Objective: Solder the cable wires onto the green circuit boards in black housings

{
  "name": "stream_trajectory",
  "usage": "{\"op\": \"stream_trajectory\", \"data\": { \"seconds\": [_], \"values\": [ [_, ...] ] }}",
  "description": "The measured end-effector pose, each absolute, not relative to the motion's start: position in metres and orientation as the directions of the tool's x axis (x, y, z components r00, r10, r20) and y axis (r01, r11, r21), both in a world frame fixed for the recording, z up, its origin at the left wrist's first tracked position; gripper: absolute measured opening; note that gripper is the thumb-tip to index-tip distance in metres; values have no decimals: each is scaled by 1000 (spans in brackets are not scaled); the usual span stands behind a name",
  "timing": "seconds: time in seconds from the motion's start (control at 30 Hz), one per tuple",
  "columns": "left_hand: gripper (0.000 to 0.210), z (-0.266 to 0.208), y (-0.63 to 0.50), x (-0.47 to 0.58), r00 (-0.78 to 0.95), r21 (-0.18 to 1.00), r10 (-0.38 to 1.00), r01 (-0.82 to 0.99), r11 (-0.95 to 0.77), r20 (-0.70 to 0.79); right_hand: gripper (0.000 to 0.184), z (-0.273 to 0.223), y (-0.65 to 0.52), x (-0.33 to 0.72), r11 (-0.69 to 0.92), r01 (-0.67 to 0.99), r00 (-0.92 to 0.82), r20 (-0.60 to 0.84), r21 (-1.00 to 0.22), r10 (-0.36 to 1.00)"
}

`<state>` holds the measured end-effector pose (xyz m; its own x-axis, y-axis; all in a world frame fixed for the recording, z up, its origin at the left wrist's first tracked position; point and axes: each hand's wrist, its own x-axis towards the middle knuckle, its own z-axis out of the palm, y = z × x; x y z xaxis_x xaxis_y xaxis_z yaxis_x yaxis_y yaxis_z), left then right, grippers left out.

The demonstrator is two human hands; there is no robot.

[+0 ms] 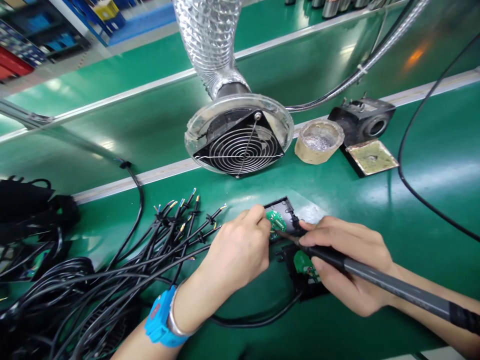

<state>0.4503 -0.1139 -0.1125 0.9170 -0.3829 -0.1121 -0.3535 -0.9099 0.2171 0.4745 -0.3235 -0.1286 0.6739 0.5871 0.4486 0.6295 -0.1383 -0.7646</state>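
My right hand (352, 260) is closed around a soldering iron (393, 285) with a dark handle. The iron's tip points left and down onto a green circuit board (276, 220) set in an open black plastic housing (287, 207). My left hand (242, 245) is closed at the left edge of that housing. Its fingertips are turned away, so whatever they pinch is hidden. Below lies a second black housing (290, 265) with another green board (303, 262), partly covered by my right hand. A black cable (258, 322) curves out from this lower housing.
A fume extractor fan (243, 150) hangs just behind the boards. Back right are a round solder-stained pot (318, 142), a soldering iron stand (363, 122) and its sponge tray (371, 157). A pile of black cables (123, 280) with stripped ends fills the left.
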Motion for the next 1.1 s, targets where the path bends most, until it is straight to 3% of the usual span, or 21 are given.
{"op": "stream_trajectory", "data": {
  "seconds": [1.1],
  "values": [
    [16,-113,-116,447,929,163,-357,-339,-927,-97,29,-122,-323,476,-123,610,686,444,-783,576]
  ]
}}
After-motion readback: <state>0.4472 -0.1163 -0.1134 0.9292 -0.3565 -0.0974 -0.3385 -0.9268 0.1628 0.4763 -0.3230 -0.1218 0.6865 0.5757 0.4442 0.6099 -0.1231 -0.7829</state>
